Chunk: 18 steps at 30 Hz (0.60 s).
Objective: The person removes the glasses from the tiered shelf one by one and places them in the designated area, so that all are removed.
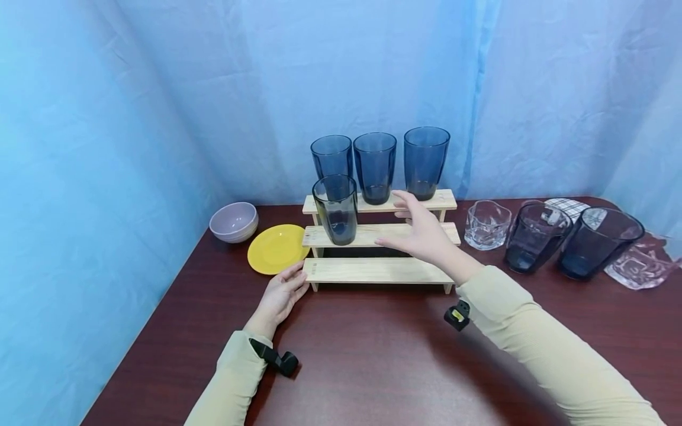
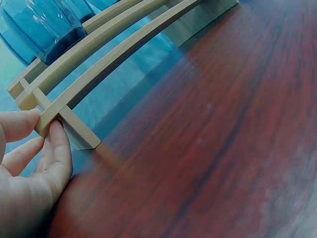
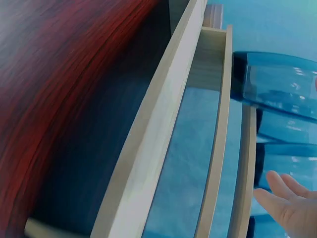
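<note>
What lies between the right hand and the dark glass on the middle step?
Only bare middle-step wood separates the right hand from the dark glass; the head view shows it.

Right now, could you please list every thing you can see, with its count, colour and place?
tall glasses: four, dark blue; three on top step, one on middle step
stepped rack: one, pale wood, table centre
plate: one, yellow, left of rack
bowl: one, lilac, far left
short glasses: two dark blue, two clear, right of rack
cloth: one, checked, behind them
table: one, dark red-brown
left hand: touches rack's lower left corner
right hand: open, over middle step
</note>
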Motion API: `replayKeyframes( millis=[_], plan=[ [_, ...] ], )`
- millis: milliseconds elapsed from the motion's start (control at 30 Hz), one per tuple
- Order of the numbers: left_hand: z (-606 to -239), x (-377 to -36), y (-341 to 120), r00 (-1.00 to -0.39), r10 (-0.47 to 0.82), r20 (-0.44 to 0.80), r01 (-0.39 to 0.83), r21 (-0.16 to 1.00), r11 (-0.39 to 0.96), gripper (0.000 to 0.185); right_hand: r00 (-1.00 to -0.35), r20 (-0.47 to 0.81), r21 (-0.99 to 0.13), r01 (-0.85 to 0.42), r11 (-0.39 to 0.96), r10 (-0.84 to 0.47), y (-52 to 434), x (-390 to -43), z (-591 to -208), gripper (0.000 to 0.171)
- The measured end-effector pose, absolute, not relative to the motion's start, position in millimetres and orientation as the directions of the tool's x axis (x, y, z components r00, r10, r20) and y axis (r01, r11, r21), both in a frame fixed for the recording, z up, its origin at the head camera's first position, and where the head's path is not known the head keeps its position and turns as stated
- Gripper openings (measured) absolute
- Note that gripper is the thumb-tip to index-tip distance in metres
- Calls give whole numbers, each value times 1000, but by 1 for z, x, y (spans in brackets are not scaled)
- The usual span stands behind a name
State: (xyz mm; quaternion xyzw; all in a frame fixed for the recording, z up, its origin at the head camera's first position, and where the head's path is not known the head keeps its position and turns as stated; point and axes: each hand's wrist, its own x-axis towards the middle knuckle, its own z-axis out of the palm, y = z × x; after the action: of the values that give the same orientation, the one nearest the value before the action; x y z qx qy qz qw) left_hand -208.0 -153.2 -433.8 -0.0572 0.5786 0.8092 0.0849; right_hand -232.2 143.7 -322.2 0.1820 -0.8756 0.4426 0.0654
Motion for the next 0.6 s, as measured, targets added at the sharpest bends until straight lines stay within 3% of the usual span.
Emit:
replayKeyframes(
  millis=[367,600],
  plan=[
    [-430,-207,-153,-976,70,-208,-219,922,-320,50,-947,234,-846,-311,434,-221,105,-246,-321,101],
    [-431,-206,-153,-975,73,-209,-222,922,-318,50,-940,255,-844,-331,422,-229,84,-250,-317,101]
  ],
)
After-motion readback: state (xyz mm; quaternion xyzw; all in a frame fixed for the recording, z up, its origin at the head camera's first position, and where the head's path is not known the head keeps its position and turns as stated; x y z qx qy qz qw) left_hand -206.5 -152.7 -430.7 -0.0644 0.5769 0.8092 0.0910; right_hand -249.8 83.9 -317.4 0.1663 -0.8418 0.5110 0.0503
